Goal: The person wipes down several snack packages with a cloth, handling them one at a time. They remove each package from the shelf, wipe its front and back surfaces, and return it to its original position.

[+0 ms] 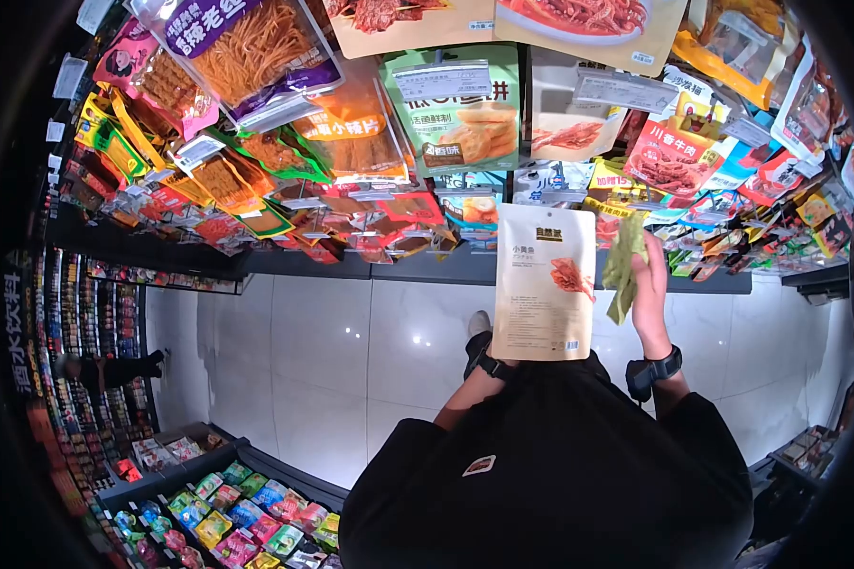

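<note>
A beige snack pouch [544,322] with a picture of reddish dried fish faces me, upright, in front of the shelf edge. My left forearm ends behind it, so the hand and its fingers are hidden; the pouch appears to be held there. Just to the right, my right hand [649,284] is closed on a crumpled green packet [622,266], seen nearly edge-on. The packet's printing cannot be read. A dark band or watch [653,372] is on my right wrist, and another [493,366] is on the left.
Hanging snack bags fill the rack ahead, among them a green pouch [465,119] and a red beef bag [676,152]. Tiled floor [323,351] lies below. A display bin [247,517] of colourful packets stands lower left; a person [114,372] is by the far-left shelves.
</note>
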Demonstrator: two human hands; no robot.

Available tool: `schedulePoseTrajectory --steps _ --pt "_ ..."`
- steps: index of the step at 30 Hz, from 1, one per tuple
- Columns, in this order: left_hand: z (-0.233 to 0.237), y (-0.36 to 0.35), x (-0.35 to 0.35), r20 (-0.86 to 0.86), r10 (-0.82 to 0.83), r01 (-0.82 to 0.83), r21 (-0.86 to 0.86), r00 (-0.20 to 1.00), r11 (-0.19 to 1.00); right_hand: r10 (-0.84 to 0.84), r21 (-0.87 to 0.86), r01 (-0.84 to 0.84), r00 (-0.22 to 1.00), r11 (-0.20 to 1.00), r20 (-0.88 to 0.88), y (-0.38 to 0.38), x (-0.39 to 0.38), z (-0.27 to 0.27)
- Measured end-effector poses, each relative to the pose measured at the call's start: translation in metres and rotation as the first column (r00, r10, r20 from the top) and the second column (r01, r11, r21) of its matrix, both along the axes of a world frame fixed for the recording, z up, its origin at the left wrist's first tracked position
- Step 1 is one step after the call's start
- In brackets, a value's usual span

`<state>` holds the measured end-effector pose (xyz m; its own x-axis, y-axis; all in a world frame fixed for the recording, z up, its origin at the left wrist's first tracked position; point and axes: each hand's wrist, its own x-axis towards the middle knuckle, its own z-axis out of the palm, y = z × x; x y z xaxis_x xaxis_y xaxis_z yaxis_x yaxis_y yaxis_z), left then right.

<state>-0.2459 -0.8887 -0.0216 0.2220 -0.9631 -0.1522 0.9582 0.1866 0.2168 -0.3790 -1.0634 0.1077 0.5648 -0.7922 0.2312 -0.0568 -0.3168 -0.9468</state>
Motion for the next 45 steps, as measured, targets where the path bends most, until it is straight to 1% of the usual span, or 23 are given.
schedulePoseTrajectory --steps 2,3,4,5,6,8,9,10,13,16,18,20,22,24,26,29,31,32,34,38,42,44,45 --pt "-0.004 -0.002 -0.004 -0.009 -0.008 0.008 -0.017 1.000 1.000 0.181 -0.322 -0.229 0.968 0.919 -0.173 0.008 0.012 0.015" --pt "-0.006 -0.001 -0.006 -0.017 -0.011 0.011 -0.024 1.000 1.000 0.258 -0.319 -0.328 0.935 0.889 -0.244 0.017 0.022 0.027" --pt "-0.007 -0.001 -0.008 -0.016 -0.016 0.016 -0.031 1.000 0.999 0.256 -0.347 -0.368 0.909 0.863 -0.328 0.029 0.031 0.025" --pt "-0.008 0.000 -0.009 -0.024 -0.018 0.018 -0.034 1.000 0.999 0.269 -0.443 -0.423 0.889 0.790 -0.370 0.035 0.037 0.023" --pt "-0.009 0.002 -0.010 -0.027 -0.017 0.016 -0.036 0.999 0.999 0.270 -0.444 -0.425 0.889 0.789 -0.370 0.041 0.040 0.027" --pt "-0.010 0.006 -0.008 -0.025 -0.005 0.004 -0.041 1.000 0.999 0.477 -0.532 -0.635 0.772 0.560 -0.419 0.054 0.045 0.033" --pt "-0.010 0.007 -0.008 -0.026 -0.006 0.004 -0.044 1.000 0.999 0.503 -0.528 -0.647 0.762 0.551 -0.408 0.055 0.047 0.032" --pt "-0.010 0.008 -0.009 -0.026 -0.003 0.002 -0.042 1.000 0.999 0.502 -0.528 -0.646 0.762 0.551 -0.408 0.052 0.050 0.032" --pt "-0.009 0.010 -0.008 -0.041 -0.006 0.004 -0.052 0.999 0.999 0.343 -0.503 -0.539 0.833 0.676 -0.434 0.028 0.064 0.032" --pt "-0.006 0.012 -0.007 -0.031 0.006 -0.008 -0.063 0.999 0.998 0.333 -0.508 -0.521 0.845 0.686 -0.418 0.030 0.072 0.030" --pt "-0.006 0.012 -0.007 -0.034 0.006 -0.008 -0.065 0.999 0.998 0.375 -0.512 -0.555 0.828 0.656 -0.417 0.042 0.069 0.034" --pt "-0.006 0.013 -0.006 -0.037 0.001 -0.003 -0.070 0.999 0.998 0.517 -0.492 -0.676 0.737 0.549 -0.436 0.049 0.065 0.035" --pt "-0.007 0.014 -0.006 -0.041 0.006 -0.009 -0.071 0.999 0.997 0.528 -0.431 -0.710 0.703 0.557 -0.477 0.035 0.072 0.029" --pt "-0.008 0.012 -0.005 -0.043 0.007 -0.010 -0.077 0.999 0.997 0.367 -0.508 -0.548 0.832 0.665 -0.417 0.020 0.081 0.025" --pt "-0.008 0.010 -0.004 -0.046 0.009 -0.013 -0.083 0.999 0.996 0.355 -0.464 -0.536 0.833 0.705 -0.423 0.018 0.082 0.025" --pt "-0.007 0.009 -0.001 -0.035 0.026 -0.029 -0.093 0.999 0.995 0.405 -0.482 -0.584 0.808 0.653 -0.429 0.033 0.069 0.034" --pt "-0.007 0.008 0.002 -0.034 0.046 -0.049 -0.101 0.998 0.994 0.474 -0.462 -0.691 0.720 0.556 -0.508 0.040 0.051 0.036" --pt "-0.006 0.008 0.004 -0.039 0.048 -0.052 -0.104 0.998 0.993 0.476 -0.459 -0.695 0.717 0.554 -0.510 0.036 0.051 0.035" --pt "-0.006 0.008 0.006 -0.038 0.070 -0.074 -0.110 0.997 0.991 0.295 -0.433 -0.581 0.771 0.689 -0.565 0.021 0.053 0.034" --pt "-0.003 0.006 0.010 -0.035 0.092 -0.096 -0.130 0.995 0.987 0.281 -0.333 -0.495 0.806 0.803 -0.521 0.010 0.057 0.026" --pt "-0.001 0.002 0.014 -0.049 0.115 -0.122 -0.171 0.992 0.978 0.352 -0.355 -0.552 0.797 0.755 -0.491 0.033 0.046 0.031" --pt "-0.002 -0.003 0.014 -0.052 0.141 -0.149 -0.219 0.989 0.964 0.393 -0.391 -0.695 0.685 0.603 -0.613 0.045 0.039 0.040" --pt "-0.003 -0.007 0.014 -0.063 0.146 -0.157 -0.243 0.987 0.957 0.442 -0.382 -0.707 0.685 0.595 -0.579 0.053 0.038 0.035"
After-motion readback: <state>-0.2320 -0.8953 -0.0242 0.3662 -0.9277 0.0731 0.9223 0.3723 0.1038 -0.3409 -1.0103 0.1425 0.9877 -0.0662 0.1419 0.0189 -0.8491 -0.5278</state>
